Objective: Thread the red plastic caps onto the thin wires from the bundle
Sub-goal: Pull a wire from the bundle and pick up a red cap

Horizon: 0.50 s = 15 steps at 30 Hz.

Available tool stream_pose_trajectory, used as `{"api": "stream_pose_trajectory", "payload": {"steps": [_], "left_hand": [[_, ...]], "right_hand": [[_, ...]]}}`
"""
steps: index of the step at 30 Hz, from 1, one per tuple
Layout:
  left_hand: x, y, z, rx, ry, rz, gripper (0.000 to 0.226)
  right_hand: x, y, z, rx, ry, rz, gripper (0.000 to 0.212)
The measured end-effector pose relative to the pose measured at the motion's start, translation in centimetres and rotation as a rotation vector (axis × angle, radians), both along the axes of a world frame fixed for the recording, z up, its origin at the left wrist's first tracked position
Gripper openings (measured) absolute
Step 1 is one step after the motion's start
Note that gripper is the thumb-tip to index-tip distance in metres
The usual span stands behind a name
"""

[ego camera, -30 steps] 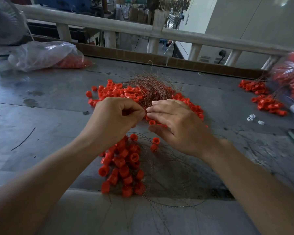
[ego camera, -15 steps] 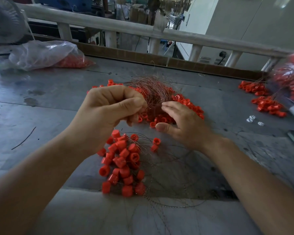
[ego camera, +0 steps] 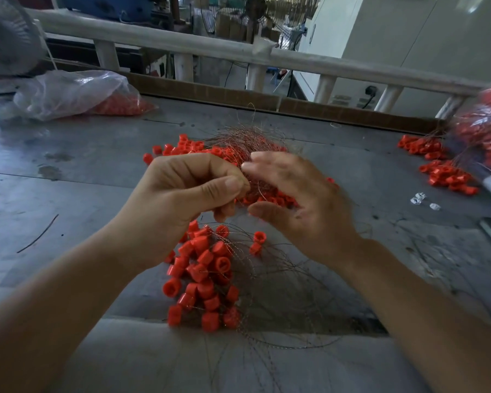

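Left hand (ego camera: 182,199) pinches wires (ego camera: 247,139); plastic bag (ego camera: 68,92) holds red caps (ego camera: 119,104).

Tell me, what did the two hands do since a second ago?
The right hand let go, dipped to the wire bundle, then swung back beside the left hand, fingers spread and blurred. The left hand turned its thumb toward the camera, its grip pinching what seems a thin wire. The near pile of red caps and the plastic bag stayed put.
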<state>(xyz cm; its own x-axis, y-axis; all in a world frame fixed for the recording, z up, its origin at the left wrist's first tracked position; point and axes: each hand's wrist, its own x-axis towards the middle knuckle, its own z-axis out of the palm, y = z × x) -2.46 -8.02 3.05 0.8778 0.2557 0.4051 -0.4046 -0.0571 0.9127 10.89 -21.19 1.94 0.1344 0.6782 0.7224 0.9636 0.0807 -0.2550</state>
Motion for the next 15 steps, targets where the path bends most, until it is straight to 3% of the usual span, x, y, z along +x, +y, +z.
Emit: {"api": "stream_pose_trajectory", "payload": {"steps": [3,7,15], "left_hand": [[0.0,0.0,-0.2,0.020,0.004,-0.074,0.022],[-0.3,0.2,0.1,-0.020,-0.026,-0.187,0.019],[-0.6,0.5,0.0,-0.063,-0.041,-0.201,0.016]], "right_hand": [[0.1,0.2,-0.3,0.055,-0.090,0.020,0.024],[1.8,-0.2,-0.4,0.041,-0.104,-0.143,0.016],[3.4,-1.0,0.0,0.014,-0.066,-0.289,0.019]]}}
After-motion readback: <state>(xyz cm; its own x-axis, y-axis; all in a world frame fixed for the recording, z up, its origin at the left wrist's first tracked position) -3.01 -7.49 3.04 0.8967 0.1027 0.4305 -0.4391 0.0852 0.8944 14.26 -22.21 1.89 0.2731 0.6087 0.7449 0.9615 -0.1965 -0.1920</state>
